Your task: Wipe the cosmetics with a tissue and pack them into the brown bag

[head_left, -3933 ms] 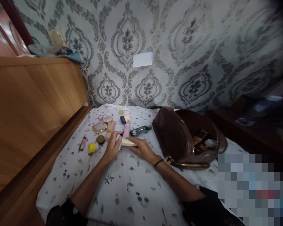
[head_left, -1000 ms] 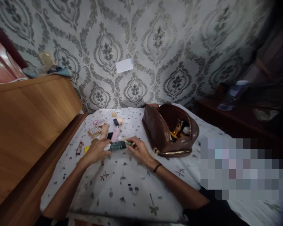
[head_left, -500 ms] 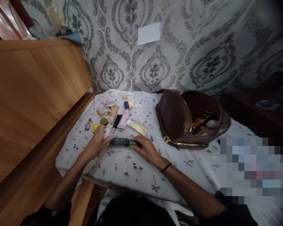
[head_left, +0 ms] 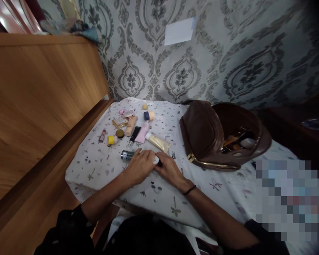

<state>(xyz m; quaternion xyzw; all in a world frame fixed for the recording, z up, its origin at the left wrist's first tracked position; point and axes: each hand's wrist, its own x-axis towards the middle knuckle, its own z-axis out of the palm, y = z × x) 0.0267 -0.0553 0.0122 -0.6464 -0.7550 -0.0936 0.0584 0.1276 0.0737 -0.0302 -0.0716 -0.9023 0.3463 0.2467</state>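
A dark green bottle (head_left: 127, 156) lies sideways near the front of the cloth-covered table. My left hand (head_left: 141, 165) is wrapped over its middle, hiding much of it. My right hand (head_left: 170, 169) is closed around the neck end, its fingers meeting those of my left. Between the hands shows a small white round piece (head_left: 156, 160); what it is I cannot make out. Just beyond lie a gold tube with a white cap (head_left: 158, 142), a pink tube (head_left: 143, 132), a black tube (head_left: 134, 136), a beige tube (head_left: 131, 126) and a yellow-capped container (head_left: 111, 140).
An open brown bag (head_left: 202, 136) with items inside stands to the right. Farther back lie a blue-capped bottle (head_left: 149, 115), a gold compact (head_left: 119, 122) and a small round jar (head_left: 119, 133). A wooden cabinet (head_left: 48, 78) borders the left; the patterned wall (head_left: 149, 63) rises behind.
My left hand has moved right, from the bottle's left end onto its middle, against my right hand. The bottle's left end is now uncovered. The view has shifted slightly.
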